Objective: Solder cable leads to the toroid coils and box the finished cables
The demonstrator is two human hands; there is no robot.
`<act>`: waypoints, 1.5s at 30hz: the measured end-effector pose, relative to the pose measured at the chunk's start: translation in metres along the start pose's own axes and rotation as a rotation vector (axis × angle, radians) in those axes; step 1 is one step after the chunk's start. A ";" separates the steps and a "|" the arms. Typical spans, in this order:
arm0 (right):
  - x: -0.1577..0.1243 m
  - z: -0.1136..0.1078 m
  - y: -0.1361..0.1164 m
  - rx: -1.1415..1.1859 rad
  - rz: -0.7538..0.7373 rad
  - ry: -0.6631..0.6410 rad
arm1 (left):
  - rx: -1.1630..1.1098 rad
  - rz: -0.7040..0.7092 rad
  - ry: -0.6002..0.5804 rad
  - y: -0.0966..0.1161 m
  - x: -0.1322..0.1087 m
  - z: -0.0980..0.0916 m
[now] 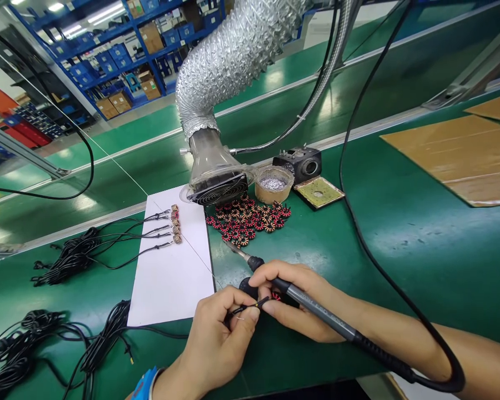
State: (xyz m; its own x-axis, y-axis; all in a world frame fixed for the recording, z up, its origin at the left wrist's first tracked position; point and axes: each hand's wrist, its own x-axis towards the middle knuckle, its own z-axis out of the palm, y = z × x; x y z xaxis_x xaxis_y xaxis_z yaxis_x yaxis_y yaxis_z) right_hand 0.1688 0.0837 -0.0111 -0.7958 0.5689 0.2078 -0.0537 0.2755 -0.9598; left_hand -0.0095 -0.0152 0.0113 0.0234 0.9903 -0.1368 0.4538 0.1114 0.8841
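My left hand is closed, thumb and forefinger pinching the end of a black cable. A thin silvery wire runs down from the upper left to this hand. In my right hand lies a soldering iron, its tip pointing up and left towards a pile of small ring-shaped coils in red, black and tan. The right thumb and fingertips meet at the cable end, close to the left fingertips. Part of one red and black ring shows by the right fingers; whether they grip it, I cannot tell.
A fume extractor hood hangs over the pile. Behind it stand a solder pot, a soldering iron stand and a sponge tray. White paper bears several finished-looking coil ends. Black cable bundles lie left; cardboard right.
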 end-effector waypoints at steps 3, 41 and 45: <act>-0.002 0.002 0.003 -0.050 -0.041 0.018 | 0.030 0.000 0.007 -0.002 0.000 0.002; 0.002 -0.003 -0.003 -0.070 -0.079 0.080 | 0.163 0.034 0.024 0.000 0.001 -0.001; 0.003 -0.003 -0.005 -0.120 -0.144 0.112 | 0.198 0.091 0.040 0.001 0.002 -0.001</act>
State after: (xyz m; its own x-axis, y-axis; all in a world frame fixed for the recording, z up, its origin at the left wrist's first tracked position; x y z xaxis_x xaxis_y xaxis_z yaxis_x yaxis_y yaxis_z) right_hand 0.1686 0.0860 -0.0054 -0.7126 0.5979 0.3671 -0.0844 0.4465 -0.8908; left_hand -0.0099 -0.0133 0.0118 0.0386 0.9985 -0.0395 0.6178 0.0072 0.7863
